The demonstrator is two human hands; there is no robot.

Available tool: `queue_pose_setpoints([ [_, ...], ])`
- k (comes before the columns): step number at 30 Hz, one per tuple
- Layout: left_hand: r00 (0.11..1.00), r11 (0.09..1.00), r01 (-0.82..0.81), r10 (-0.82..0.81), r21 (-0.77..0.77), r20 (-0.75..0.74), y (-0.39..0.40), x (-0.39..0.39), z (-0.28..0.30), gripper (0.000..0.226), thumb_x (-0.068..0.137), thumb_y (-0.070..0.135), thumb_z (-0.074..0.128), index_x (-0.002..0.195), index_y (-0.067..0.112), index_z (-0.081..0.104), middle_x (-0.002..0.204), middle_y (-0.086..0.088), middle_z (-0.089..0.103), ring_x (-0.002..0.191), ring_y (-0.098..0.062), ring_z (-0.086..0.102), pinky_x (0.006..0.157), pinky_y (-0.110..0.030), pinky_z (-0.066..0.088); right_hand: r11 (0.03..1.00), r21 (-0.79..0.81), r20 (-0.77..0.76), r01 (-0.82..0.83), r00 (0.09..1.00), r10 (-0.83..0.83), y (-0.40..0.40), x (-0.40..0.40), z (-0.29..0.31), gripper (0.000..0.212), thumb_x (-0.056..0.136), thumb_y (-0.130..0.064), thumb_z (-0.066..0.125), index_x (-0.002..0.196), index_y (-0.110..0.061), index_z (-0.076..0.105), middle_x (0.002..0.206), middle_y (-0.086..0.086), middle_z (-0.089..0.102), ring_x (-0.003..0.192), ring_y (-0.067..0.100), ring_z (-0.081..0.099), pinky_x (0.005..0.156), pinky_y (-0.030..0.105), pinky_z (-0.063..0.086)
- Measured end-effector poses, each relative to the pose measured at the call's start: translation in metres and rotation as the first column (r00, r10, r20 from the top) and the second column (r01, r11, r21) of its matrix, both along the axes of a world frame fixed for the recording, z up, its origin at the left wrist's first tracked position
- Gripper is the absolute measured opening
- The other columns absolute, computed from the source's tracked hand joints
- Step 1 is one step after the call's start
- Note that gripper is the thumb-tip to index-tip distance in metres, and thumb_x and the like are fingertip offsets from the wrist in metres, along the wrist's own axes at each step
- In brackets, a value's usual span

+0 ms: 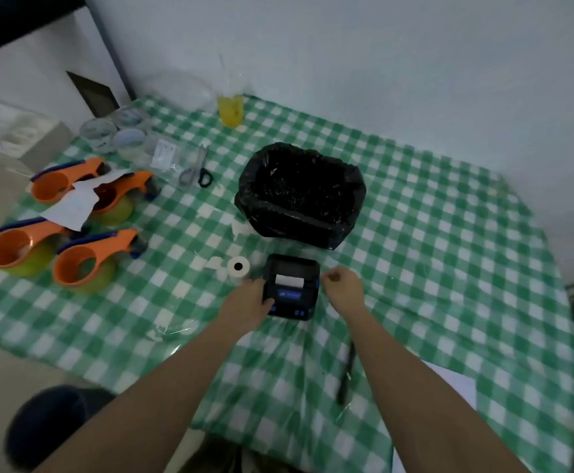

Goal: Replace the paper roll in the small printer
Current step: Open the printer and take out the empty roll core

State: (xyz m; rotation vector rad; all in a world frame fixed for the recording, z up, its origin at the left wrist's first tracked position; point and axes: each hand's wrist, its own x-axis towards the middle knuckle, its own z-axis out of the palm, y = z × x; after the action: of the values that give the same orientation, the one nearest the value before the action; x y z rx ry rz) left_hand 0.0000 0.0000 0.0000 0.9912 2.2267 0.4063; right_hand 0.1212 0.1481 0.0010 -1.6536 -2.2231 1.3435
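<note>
A small black printer (291, 285) with blue buttons lies on the green checked tablecloth (432, 268), with white paper showing in its top slot. My left hand (249, 300) grips the printer's left side, thumb on its front corner. My right hand (341, 286) hovers just right of the printer, fingers curled, nothing visible in it. A white paper roll (238, 270) stands on end just left of the printer, with small paper scraps beside it.
A bin lined with a black bag (300, 196) stands behind the printer. Several orange tape dispensers (84, 264) sit at the left. Scissors (196, 169), clear cups (99, 133), a yellow drink (231, 109) lie farther back. A black pen (345, 373) and white sheet (456, 384) lie near right.
</note>
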Motion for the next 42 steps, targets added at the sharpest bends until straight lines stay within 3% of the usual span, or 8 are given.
queue_pose_setpoints([
  [5, 0.992, 0.992, -0.124, 0.124, 0.011, 0.021, 0.008, -0.006, -0.006, 0.038, 0.092, 0.026, 0.052, 0.123, 0.006, 0.046, 0.121, -0.014, 0.051, 0.099, -0.031, 0.057, 0.082, -0.038, 0.046, 0.975, -0.205, -0.022, 0.081, 0.996, -0.087, 0.015, -0.007, -0.007, 0.012, 0.081, -0.006, 0.063, 0.069, -0.007, 0.062, 0.072, 0.014, 0.064, 0.063, 0.022, 0.060, 0.071, 0.039, 0.057],
  [11, 0.970, 0.976, -0.215, 0.208, 0.037, 0.127, 0.009, -0.012, -0.019, 0.020, 0.086, 0.023, 0.061, 0.096, 0.013, 0.047, 0.107, -0.013, 0.059, 0.084, -0.023, 0.057, 0.072, -0.036, 0.047, 0.929, -0.348, -0.035, 0.125, 0.989, -0.146, 0.024, -0.009, -0.011, 0.021, 0.076, 0.003, 0.069, 0.064, -0.010, 0.058, 0.069, 0.010, 0.061, 0.058, 0.015, 0.059, 0.051, 0.017, 0.055],
  [17, 0.957, 0.971, -0.237, 0.229, 0.023, 0.178, 0.010, -0.015, -0.024, 0.022, 0.086, 0.025, 0.061, 0.100, 0.013, 0.050, 0.102, -0.008, 0.056, 0.081, -0.020, 0.055, 0.069, -0.031, 0.043, 0.886, -0.433, -0.009, 0.167, 0.982, -0.190, 0.025, -0.010, -0.012, 0.023, 0.074, 0.010, 0.067, 0.061, -0.006, 0.057, 0.067, 0.008, 0.059, 0.060, 0.016, 0.059, 0.045, 0.015, 0.055],
  [21, 0.954, 0.972, -0.234, 0.227, 0.014, 0.198, 0.013, -0.018, -0.025, 0.030, 0.085, 0.024, 0.062, 0.107, 0.005, 0.053, 0.104, -0.012, 0.060, 0.084, -0.021, 0.058, 0.068, -0.031, 0.043, 0.870, -0.456, 0.070, 0.189, 0.982, -0.177, 0.034, -0.016, -0.018, 0.019, 0.070, 0.012, 0.069, 0.058, 0.005, 0.056, 0.068, 0.014, 0.058, 0.055, 0.015, 0.061, 0.061, 0.028, 0.060],
  [25, 0.952, 0.971, -0.237, 0.235, -0.017, 0.197, 0.016, -0.021, -0.026, 0.033, 0.086, 0.025, 0.061, 0.111, 0.005, 0.053, 0.108, -0.013, 0.060, 0.091, -0.025, 0.060, 0.076, -0.037, 0.051, 0.910, -0.385, 0.070, 0.152, 0.988, -0.135, 0.035, -0.020, -0.010, 0.022, 0.066, 0.009, 0.069, 0.082, 0.023, 0.063, 0.073, 0.028, 0.066, 0.064, 0.023, 0.064, 0.081, 0.051, 0.058],
  [27, 0.956, 0.974, -0.226, 0.227, -0.024, 0.188, 0.016, -0.021, -0.025, 0.033, 0.086, 0.024, 0.061, 0.111, 0.004, 0.053, 0.111, -0.016, 0.059, 0.090, -0.025, 0.059, 0.077, -0.036, 0.049, 0.909, -0.392, 0.052, 0.144, 0.990, -0.135, 0.032, -0.016, -0.006, 0.005, 0.069, 0.008, 0.070, 0.067, 0.011, 0.067, 0.067, 0.018, 0.067, 0.060, 0.020, 0.064, 0.073, 0.040, 0.062],
  [32, 0.958, 0.975, -0.223, 0.223, -0.026, 0.181, 0.017, -0.020, -0.024, 0.034, 0.086, 0.025, 0.061, 0.112, 0.004, 0.053, 0.112, -0.016, 0.060, 0.095, -0.029, 0.061, 0.081, -0.040, 0.051, 0.870, -0.447, 0.029, 0.210, 0.975, -0.221, 0.029, -0.015, 0.000, 0.023, 0.072, 0.011, 0.069, 0.056, 0.000, 0.058, 0.060, 0.010, 0.058, 0.055, 0.016, 0.058, 0.038, 0.018, 0.053],
  [42, 0.954, 0.972, -0.234, 0.234, -0.022, 0.188, 0.013, -0.018, -0.025, 0.034, 0.086, 0.027, 0.061, 0.114, 0.008, 0.054, 0.116, -0.013, 0.059, 0.098, -0.026, 0.061, 0.084, -0.041, 0.052, 0.820, -0.522, 0.089, 0.235, 0.971, -0.222, 0.038, -0.020, -0.001, 0.030, 0.069, 0.015, 0.069, 0.052, -0.001, 0.051, 0.048, 0.010, 0.054, 0.043, 0.013, 0.058, 0.046, 0.024, 0.056],
])
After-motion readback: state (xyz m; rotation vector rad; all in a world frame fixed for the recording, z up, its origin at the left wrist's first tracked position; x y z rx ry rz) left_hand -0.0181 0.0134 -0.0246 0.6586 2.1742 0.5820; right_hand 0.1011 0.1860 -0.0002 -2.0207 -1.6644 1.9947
